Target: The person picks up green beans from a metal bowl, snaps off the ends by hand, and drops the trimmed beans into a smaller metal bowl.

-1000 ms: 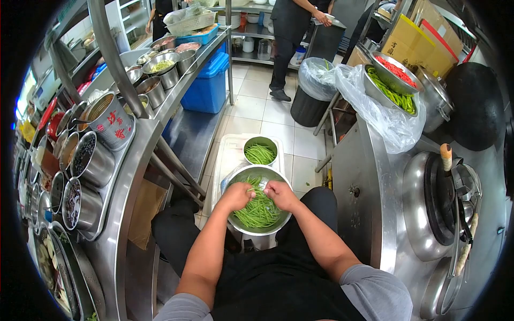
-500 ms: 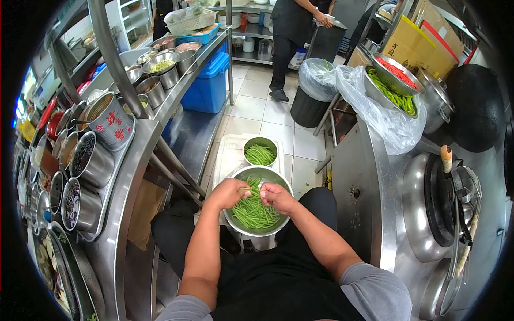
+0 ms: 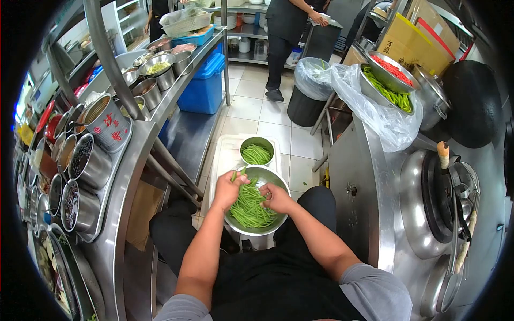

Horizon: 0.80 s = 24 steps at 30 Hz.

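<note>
A large steel bowl (image 3: 285, 187) between my knees holds many cut green beans (image 3: 250, 208). Over its left rim, my left hand (image 3: 228, 190) is closed around a few green beans, whose ends poke up past the fingers. My right hand (image 3: 277, 198) hangs over the right side of the bowl, thumb and fingers apart and curved toward the pile. Its fingertips are partly hidden. Just beyond stands a smaller steel pot (image 3: 272, 154) with more green beans in it, on a white stool-like surface (image 3: 224, 155).
Steel shelving (image 3: 155, 131) with pots and ingredient tins runs along my left. To my right is a steel counter (image 3: 369, 198) with a wok (image 3: 415, 214) and bowls of peppers (image 3: 388, 91). A black bin (image 3: 306, 111) and a standing person (image 3: 281, 48) are ahead.
My hands have moved apart. The left has risen slightly to the left with beans in it; the right has loosened its pinch and turned toward the pile. The view has shifted slightly.
</note>
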Available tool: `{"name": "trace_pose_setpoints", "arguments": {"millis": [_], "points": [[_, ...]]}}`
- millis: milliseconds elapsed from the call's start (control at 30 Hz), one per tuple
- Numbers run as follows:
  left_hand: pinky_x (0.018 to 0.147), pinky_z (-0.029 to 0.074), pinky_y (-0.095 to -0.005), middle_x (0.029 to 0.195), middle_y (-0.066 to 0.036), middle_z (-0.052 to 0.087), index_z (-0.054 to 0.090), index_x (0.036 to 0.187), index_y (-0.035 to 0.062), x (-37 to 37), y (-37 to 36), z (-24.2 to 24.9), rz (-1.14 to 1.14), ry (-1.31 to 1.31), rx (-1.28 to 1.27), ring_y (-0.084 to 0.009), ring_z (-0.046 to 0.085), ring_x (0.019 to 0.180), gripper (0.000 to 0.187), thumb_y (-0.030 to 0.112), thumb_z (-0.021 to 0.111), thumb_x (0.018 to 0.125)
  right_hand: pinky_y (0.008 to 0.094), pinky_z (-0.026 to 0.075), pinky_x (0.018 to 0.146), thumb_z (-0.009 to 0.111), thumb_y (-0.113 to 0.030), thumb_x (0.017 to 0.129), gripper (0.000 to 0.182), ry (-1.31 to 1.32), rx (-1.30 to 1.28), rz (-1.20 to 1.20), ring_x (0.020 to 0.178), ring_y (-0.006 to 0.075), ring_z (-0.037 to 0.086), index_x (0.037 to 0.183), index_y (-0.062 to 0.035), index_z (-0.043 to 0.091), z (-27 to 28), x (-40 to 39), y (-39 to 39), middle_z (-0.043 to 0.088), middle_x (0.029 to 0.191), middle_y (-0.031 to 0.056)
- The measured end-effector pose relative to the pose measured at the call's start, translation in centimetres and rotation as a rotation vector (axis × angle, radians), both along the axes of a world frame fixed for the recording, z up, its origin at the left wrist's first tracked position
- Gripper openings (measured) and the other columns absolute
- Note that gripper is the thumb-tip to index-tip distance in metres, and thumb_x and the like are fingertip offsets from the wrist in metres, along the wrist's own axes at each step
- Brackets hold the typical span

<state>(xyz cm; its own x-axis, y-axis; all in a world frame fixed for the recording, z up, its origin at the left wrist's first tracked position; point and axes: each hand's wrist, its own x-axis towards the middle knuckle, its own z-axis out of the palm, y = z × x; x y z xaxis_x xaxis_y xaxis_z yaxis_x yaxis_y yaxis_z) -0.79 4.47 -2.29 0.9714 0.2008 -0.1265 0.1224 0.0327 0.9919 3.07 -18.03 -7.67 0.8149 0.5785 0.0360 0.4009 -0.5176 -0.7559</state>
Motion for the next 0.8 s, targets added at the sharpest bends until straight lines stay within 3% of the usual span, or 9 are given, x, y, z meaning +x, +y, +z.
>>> {"name": "trace_pose_setpoints", "arguments": {"millis": [67, 133, 167, 267, 400, 500, 600, 667, 800], "points": [[0.079, 0.053, -0.0288, 0.097, -0.009, 0.077, 0.069, 0.108, -0.0037, -0.3, -1.4, -1.4, 0.025, 0.032, -0.054, -0.0139, 0.068, 0.086, 0.016, 0.010, 0.067, 0.100, 0.0262, 0.052, 0.079, 0.068, -0.018, 0.101, 0.022, 0.641, 0.446, -0.062, 0.083, 0.0097, 0.062, 0.116, -0.0035, 0.065, 2.3, -0.9, 1.1, 0.069, 0.100, 0.0021], [0.079, 0.053, -0.0290, 0.094, -0.009, 0.075, 0.069, 0.107, -0.0046, -0.6, -3.0, -1.7, 0.134, 0.059, -0.273, -0.0131, 0.068, 0.089, 0.015, 0.007, 0.068, 0.098, 0.0258, 0.052, 0.077, 0.068, -0.018, 0.101, 0.019, 0.777, 0.495, -0.036, 0.080, 0.0092, 0.061, 0.114, -0.0040, 0.066, 2.7, -0.6, 1.5, 0.069, 0.099, 0.0022], [0.083, 0.056, -0.0309, 0.105, -0.011, 0.072, 0.067, 0.108, -0.0042, -0.9, -3.2, -1.7, 0.116, 0.094, -0.227, -0.0185, 0.072, 0.098, 0.014, 0.005, 0.067, 0.098, 0.0254, 0.051, 0.074, 0.068, -0.018, 0.101, 0.017, 0.909, 0.547, -0.013, 0.078, 0.0087, 0.060, 0.111, -0.0046, 0.066, 2.8, -0.7, 1.7, 0.070, 0.098, 0.0024], [0.081, 0.057, -0.0314, 0.103, -0.010, 0.071, 0.067, 0.106, -0.0043, -0.7, -4.1, -4.0, 0.145, 0.020, -0.034, -0.0185, 0.072, 0.097, 0.012, 0.004, 0.067, 0.097, 0.0257, 0.049, 0.070, 0.066, -0.017, 0.102, 0.012, 0.806, 0.431, -0.090, 0.073, 0.0085, 0.058, 0.104, -0.0053, 0.066, 1.5, -1.0, 2.6, 0.069, 0.092, 0.0025], [0.072, 0.055, -0.0329, 0.090, -0.010, 0.075, 0.071, 0.097, -0.0024, -1.9, -4.9, 0.7, 0.275, 0.038, 0.056, -0.0155, 0.068, 0.078, 0.015, 0.010, 0.075, 0.090, 0.0257, 0.046, 0.066, 0.066, -0.017, 0.102, 0.012, 0.843, 0.478, -0.161, 0.068, 0.0091, 0.054, 0.098, -0.0058, 0.065, 1.0, -0.9, 3.7, 0.066, 0.085, 0.0018], [0.074, 0.054, -0.0356, 0.089, -0.011, 0.075, 0.071, 0.098, -0.0016, -1.3, -4.2, -1.3, 0.370, -0.028, 0.246, -0.0186, 0.069, 0.077, 0.013, 0.010, 0.074, 0.091, 0.0265, 0.046, 0.065, 0.066, -0.017, 0.101, 0.011, 0.830, 0.495, -0.168, 0.068, 0.0098, 0.054, 0.097, -0.0068, 0.065, 0.7, -0.8, 4.2, 0.064, 0.084, 0.0009], [0.075, 0.054, -0.0364, 0.087, -0.012, 0.075, 0.071, 0.098, -0.0010, -0.6, -3.5, -2.4, 0.412, -0.084, 0.254, -0.0209, 0.070, 0.078, 0.012, 0.009, 0.073, 0.092, 0.0270, 0.046, 0.067, 0.066, -0.023, 0.102, 0.016, 0.867, 0.497, -0.125, 0.070, 0.0098, 0.054, 0.100, -0.0070, 0.066, 0.0, -0.5, 3.8, 0.063, 0.085, -0.0008], [0.076, 0.054, -0.0362, 0.086, -0.012, 0.075, 0.071, 0.098, -0.0010, -0.5, -3.4, -2.2, 0.412, -0.087, 0.228, -0.0212, 0.070, 0.079, 0.011, 0.009, 0.072, 0.092, 0.0266, 0.045, 0.066, 0.064, -0.023, 0.103, 0.016, 0.974, 0.652, -0.182, 0.071, 0.0096, 0.052, 0.100, -0.0077, 0.065, 0.0, -0.3, 3.6, 0.062, 0.084, -0.0018], [0.077, 0.054, -0.0360, 0.086, -0.012, 0.076, 0.071, 0.098, -0.0009, -0.2, -3.6, -2.1, 0.415, -0.092, 0.045, -0.0217, 0.071, 0.082, 0.011, 0.009, 0.070, 0.094, 0.0272, 0.044, 0.066, 0.061, -0.017, 0.104, 0.014, 0.979, 0.730, -0.225, 0.067, 0.0112, 0.052, 0.094, -0.0079, 0.064, 0.8, -0.1, 3.9, 0.061, 0.081, -0.0009]]}}
